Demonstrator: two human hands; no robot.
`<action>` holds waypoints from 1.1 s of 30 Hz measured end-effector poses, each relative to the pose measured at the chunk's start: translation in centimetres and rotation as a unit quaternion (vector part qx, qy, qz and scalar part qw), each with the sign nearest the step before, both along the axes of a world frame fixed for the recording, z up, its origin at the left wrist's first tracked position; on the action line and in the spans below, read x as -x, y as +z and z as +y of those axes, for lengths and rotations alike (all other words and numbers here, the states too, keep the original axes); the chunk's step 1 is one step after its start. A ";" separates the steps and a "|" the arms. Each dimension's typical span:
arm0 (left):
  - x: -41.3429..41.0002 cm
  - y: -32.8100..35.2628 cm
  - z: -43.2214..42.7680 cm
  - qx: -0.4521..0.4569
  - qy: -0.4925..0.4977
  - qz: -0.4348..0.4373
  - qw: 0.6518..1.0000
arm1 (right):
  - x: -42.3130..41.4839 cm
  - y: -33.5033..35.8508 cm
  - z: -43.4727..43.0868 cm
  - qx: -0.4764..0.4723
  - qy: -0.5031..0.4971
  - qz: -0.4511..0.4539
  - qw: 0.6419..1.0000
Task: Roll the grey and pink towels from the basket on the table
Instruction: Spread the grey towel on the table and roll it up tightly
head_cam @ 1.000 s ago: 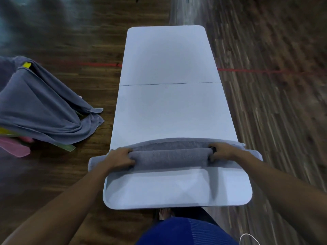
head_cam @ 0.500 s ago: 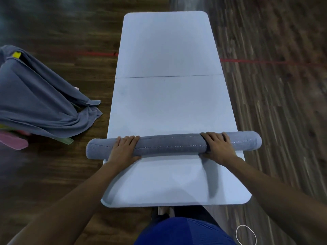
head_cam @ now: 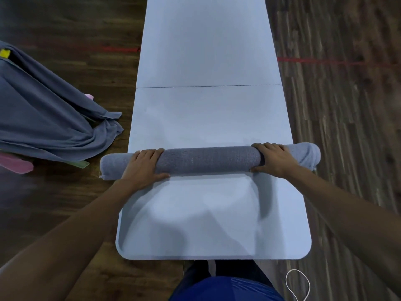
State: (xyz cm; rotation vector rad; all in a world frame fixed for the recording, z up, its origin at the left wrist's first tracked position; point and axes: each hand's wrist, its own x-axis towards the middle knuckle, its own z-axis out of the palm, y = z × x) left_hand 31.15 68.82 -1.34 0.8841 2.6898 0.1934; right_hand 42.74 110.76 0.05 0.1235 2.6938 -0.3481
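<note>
The rolled grey towel is lying across the near half of the white table, as one long tight cylinder from side to side. Both of its ends are reaching past the table edges and are hanging over the wooden floor; the right end is looking looser and a little bunched. The left hand is resting on the roll near its left end, with the fingers lying close together and curving over the top of the roll, and the thumb is stretching along the near side where the roll is meeting the table. The right hand is gripping the roll near its right end in the same way, fingers bending over the top and the thumb pressing from the near side. Both forearms are coming in from the bottom corners. On the floor, to the left of the table and apart from it, a large grey cloth is draping over something that I cannot tell; a pink piece, a green strip and a small yellow tag are showing at its edges. A red line is crossing the floor behind the table. At the bottom, blue clothing of the person and a white cord are showing.
</note>
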 end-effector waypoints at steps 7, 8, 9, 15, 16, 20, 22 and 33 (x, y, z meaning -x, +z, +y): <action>3.0 0.3 -0.8 0.069 0.006 -0.049 0.996 | 1.2 -0.2 2.1 -0.030 0.008 -0.038 0.999; 2.9 0.3 -0.8 0.071 0.013 -0.047 0.996 | 1.2 -0.2 2.1 -0.032 0.001 -0.045 0.998; 2.7 0.3 -0.5 0.071 0.024 -0.043 0.996 | 1.1 -0.2 2.0 -0.032 -0.009 -0.049 0.998; -2.1 0.1 1.7 0.036 0.200 -0.058 0.977 | -1.8 -1.0 -1.5 -0.017 -0.140 -0.006 0.990; -3.2 0.1 2.3 0.039 0.229 -0.068 0.970 | -2.5 -1.1 -2.3 -0.019 -0.168 0.008 0.986; -7.6 0.1 4.7 0.045 0.324 -0.093 0.940 | -4.6 -1.3 -6.3 -0.019 -0.270 0.018 0.962; -9.7 0.0 6.2 0.026 0.355 -0.098 0.929 | -5.2 -1.3 -8.4 -0.012 -0.316 0.014 0.948; -15.2 0.6 13.8 -0.190 0.444 -0.183 0.856 | -6.2 -0.5 -17.2 0.162 -0.429 -0.019 0.889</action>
